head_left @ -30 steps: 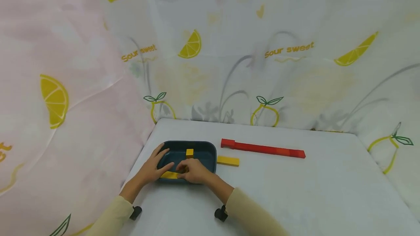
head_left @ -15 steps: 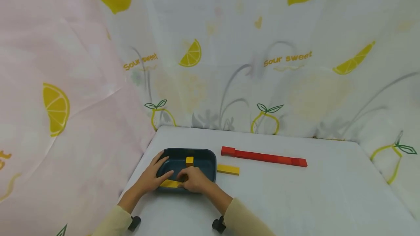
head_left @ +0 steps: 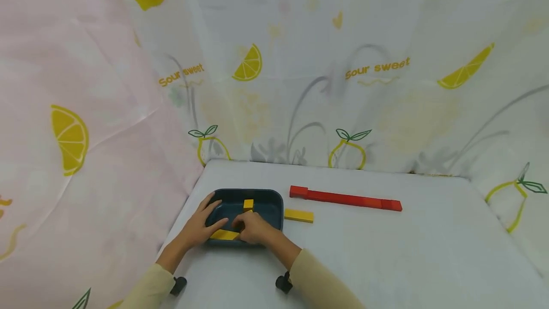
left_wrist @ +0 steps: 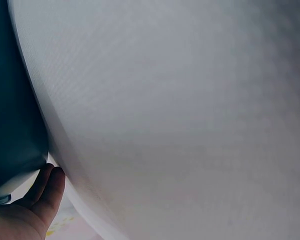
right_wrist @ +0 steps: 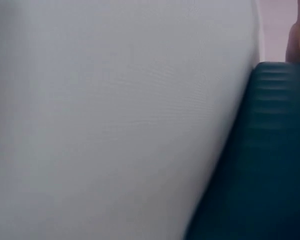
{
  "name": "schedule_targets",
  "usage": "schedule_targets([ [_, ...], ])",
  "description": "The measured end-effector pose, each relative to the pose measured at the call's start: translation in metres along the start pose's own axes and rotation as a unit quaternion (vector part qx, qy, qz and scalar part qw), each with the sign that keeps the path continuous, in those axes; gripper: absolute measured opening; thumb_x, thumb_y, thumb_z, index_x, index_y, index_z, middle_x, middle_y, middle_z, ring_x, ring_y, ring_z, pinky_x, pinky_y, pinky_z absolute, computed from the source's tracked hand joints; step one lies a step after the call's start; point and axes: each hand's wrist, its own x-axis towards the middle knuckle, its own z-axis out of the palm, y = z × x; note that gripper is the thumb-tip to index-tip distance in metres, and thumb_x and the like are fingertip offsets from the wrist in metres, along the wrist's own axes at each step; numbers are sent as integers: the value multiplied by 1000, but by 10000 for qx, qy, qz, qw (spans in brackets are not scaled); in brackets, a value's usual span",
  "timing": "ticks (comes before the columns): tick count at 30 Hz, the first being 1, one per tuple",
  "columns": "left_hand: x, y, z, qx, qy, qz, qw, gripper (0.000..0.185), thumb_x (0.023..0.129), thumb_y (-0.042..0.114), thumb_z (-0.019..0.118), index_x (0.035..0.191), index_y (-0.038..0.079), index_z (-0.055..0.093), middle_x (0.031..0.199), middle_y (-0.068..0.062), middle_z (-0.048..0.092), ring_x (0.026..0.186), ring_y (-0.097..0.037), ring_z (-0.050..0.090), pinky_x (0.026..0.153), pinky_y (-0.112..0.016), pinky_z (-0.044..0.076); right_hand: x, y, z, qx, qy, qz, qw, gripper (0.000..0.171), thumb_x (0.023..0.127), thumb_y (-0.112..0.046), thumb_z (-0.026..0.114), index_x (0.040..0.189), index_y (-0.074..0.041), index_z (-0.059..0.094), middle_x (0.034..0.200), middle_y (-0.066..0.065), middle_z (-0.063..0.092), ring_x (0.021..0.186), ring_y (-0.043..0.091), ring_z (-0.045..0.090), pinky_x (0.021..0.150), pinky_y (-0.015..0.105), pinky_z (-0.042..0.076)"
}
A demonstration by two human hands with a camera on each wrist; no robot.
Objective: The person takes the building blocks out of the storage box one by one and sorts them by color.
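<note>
A dark blue tray [head_left: 227,210] stands at the left of the white table, seen in the head view. My left hand [head_left: 198,227] rests on its left rim, fingers spread and fairly straight, thumb reaching inward. Inside, along the near wall, lies a yellow block [head_left: 224,235]. My right hand [head_left: 255,229], its fingers curled, pinches the right end of this block; the fingertips are partly hidden. Behind the right hand a small yellow block [head_left: 248,204] stands in the tray. In the left wrist view, fingers [left_wrist: 51,192] touch the tray's outer side [left_wrist: 15,115].
A yellow bar [head_left: 299,216] lies just right of the tray. Farther back on the table [head_left: 386,252] is a long red row of blocks [head_left: 343,198], with a raised piece at its left end. A lemon-printed cloth [head_left: 300,61] hangs behind the table.
The right hand has shifted slightly rightward, and more of the near yellow block shows. The left hand stays on the tray rim. The head view has tilted a little.
</note>
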Motion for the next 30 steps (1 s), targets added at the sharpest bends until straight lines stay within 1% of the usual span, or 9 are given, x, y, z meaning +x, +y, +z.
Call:
schedule_targets([
  [4, 1, 1, 1, -40, -9, -52, 10000, 71, 92, 50, 64, 147, 7, 46, 164, -16, 19, 143, -44, 33, 106, -69, 34, 5, 2, 1, -274, -35, -132, 9995, 33, 81, -11, 81, 113, -11, 73, 102, -3, 70, 81, 3, 59, 76, 18, 53],
  [9, 3, 3, 1, 6, -88, -29, 10000, 72, 93, 51, 63, 148, 8, 45, 164, -17, 18, 143, -45, 32, 106, -68, 36, 9, 7, 4, -536, -75, -382, 9978, 36, 81, -11, 82, 115, -11, 72, 107, -2, 69, 86, 3, 62, 76, 16, 52],
  [12, 4, 2, 1, -47, -41, 10, 10000, 72, 92, 49, 64, 147, 7, 45, 164, -17, 18, 143, -45, 32, 105, -69, 36, 11, 8, 4, -643, -143, -467, 9967, 36, 82, -12, 81, 117, -13, 72, 106, -3, 68, 85, 3, 60, 75, 16, 51],
  [19, 2, 1, 1, -28, 22, 74, 10000, 69, 94, 46, 64, 147, 6, 45, 163, -18, 19, 143, -46, 32, 105, -69, 35, 14, 8, 6, -1128, -202, -557, 9919, 36, 83, -15, 79, 118, -18, 72, 107, -7, 69, 86, 3, 60, 75, 19, 51],
  [25, 2, 2, 0, -85, 15, 45, 10000, 69, 94, 45, 65, 147, 6, 45, 163, -18, 18, 143, -46, 31, 106, -70, 34, 16, 7, 6, -1392, -214, -674, 9877, 36, 82, -17, 81, 117, -19, 72, 99, -8, 66, 81, 1, 56, 70, 17, 48],
  [30, 3, 3, 1, -85, 44, 93, 9999, 69, 94, 45, 64, 147, 6, 45, 163, -18, 19, 143, -46, 32, 105, -70, 35, 17, 5, 4, -1839, -188, -847, 9791, 35, 82, -20, 82, 115, -19, 72, 98, -8, 64, 79, 2, 54, 68, 18, 47],
])
